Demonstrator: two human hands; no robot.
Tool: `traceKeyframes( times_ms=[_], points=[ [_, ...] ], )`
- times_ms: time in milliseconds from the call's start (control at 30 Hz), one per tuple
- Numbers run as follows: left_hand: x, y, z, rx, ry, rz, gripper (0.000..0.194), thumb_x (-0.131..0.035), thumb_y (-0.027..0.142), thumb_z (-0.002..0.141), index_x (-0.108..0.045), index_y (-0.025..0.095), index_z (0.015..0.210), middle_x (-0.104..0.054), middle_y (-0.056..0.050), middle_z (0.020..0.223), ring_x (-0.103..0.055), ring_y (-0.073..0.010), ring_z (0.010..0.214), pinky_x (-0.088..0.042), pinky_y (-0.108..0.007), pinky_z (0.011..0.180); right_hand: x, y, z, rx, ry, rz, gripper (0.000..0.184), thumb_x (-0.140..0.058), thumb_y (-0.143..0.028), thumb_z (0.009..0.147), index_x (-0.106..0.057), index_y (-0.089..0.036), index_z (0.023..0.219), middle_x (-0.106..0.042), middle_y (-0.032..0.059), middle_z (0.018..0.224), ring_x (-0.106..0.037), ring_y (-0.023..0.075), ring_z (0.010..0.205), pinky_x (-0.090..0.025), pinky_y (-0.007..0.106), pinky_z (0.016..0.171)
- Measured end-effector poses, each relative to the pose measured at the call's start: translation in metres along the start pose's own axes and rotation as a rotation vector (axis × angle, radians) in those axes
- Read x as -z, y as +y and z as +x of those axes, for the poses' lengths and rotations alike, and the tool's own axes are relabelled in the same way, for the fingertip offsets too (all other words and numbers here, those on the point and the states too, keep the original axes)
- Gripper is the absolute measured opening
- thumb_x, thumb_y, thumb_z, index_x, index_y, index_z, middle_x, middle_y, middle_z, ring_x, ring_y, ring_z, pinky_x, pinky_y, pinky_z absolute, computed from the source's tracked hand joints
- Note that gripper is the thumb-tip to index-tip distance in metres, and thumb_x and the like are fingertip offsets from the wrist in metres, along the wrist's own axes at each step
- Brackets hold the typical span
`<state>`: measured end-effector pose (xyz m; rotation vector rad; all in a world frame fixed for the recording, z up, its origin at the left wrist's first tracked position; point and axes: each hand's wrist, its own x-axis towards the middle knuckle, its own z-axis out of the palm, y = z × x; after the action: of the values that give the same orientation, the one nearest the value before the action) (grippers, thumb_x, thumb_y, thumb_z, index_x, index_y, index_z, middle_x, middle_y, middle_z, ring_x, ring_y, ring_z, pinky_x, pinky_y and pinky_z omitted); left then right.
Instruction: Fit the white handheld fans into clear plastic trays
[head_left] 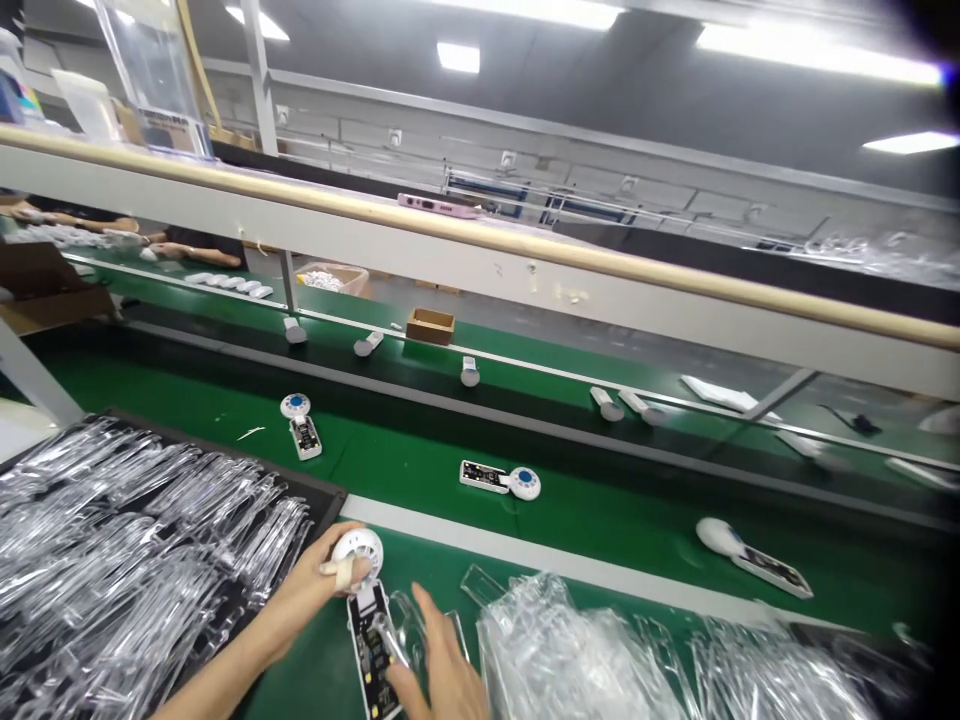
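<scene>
left hand (300, 590) has its fingers clamped on the round white head of a handheld device (369, 640), one fingertip wrapped in tape (337, 573). the device sits at the person's front, circuit board facing up, over a green work surface (315, 670). right hand (442, 672) has its fingers spread apart, tips at a clear plastic blister (405, 630) beside the board; whether they grip it cannot be told. at left, a black-rimmed tray (330, 500) holds stacked clear blisters (127, 540); at right lies a bagged pile of clear blisters (570, 655). beyond, three similar devices (499, 478) lie on a green conveyor belt (405, 450). further off are a cardboard box (430, 325), a handrail (480, 240) and a co-worker's forearms (195, 255).
</scene>
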<state>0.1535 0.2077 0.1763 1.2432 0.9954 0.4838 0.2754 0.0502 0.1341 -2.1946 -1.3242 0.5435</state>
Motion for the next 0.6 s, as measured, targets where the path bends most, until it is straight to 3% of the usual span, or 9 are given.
traceKeyframes(
  times_ms=[133, 267, 400, 500, 600],
  points=[
    [-0.011, 0.027, -0.007, -0.079, 0.053, 0.038, 0.058, -0.069, 0.047, 0.061, -0.051, 0.020, 0.109, -0.062, -0.006, 0.097, -0.059, -0.0222, 0.088, -0.049, -0.029, 0.070, -0.016, -0.027, 0.003, 0.015, 0.119, -0.180, 0.057, -0.047, -0.027, 0.082, -0.031, -0.034, 0.137, -0.055, 0.0078, 0.095, -0.063, 0.0247, 0.070, -0.049, 0.032, 0.052],
    [-0.018, 0.037, -0.011, -0.104, 0.112, 0.031, 0.056, -0.070, 0.048, 0.060, -0.052, 0.019, 0.104, -0.062, -0.005, 0.091, -0.059, -0.0206, 0.081, -0.050, -0.028, 0.066, -0.017, -0.044, 0.012, 0.027, 0.277, -0.190, 0.057, -0.048, -0.024, 0.083, -0.031, -0.031, 0.137, -0.050, 0.0063, 0.091, -0.060, 0.0235, 0.072, -0.047, 0.028, 0.046],
    [-0.019, 0.044, -0.011, -0.072, 0.141, 0.023, 0.058, -0.069, 0.052, 0.059, -0.051, 0.019, 0.104, -0.063, -0.003, 0.086, -0.059, -0.0186, 0.073, -0.049, -0.026, 0.057, -0.023, -0.044, 0.018, 0.089, 0.364, -0.231, 0.059, -0.053, -0.026, 0.081, -0.032, -0.031, 0.136, -0.051, 0.0097, 0.097, -0.058, 0.0295, 0.086, -0.052, 0.037, 0.060],
    [-0.018, 0.051, -0.009, -0.091, 0.178, 0.012, 0.063, -0.069, 0.055, 0.058, -0.052, 0.018, 0.106, -0.064, -0.005, 0.090, -0.062, -0.0213, 0.077, -0.051, -0.028, 0.058, -0.029, -0.037, 0.023, 0.092, 0.340, -0.277, 0.078, -0.058, -0.025, 0.077, -0.017, -0.032, 0.142, -0.050, 0.0166, 0.116, -0.054, 0.0386, 0.100, -0.051, 0.050, 0.071],
    [-0.019, 0.055, -0.008, -0.147, 0.186, -0.039, 0.072, -0.070, 0.056, 0.057, -0.047, 0.018, 0.114, -0.061, -0.010, 0.107, -0.060, -0.0270, 0.096, -0.053, -0.031, 0.069, -0.022, -0.031, 0.029, 0.073, 0.207, -0.165, 0.085, -0.050, -0.018, 0.079, 0.003, -0.029, 0.144, -0.054, 0.0147, 0.112, -0.059, 0.0326, 0.093, -0.054, 0.039, 0.061]
  ],
)
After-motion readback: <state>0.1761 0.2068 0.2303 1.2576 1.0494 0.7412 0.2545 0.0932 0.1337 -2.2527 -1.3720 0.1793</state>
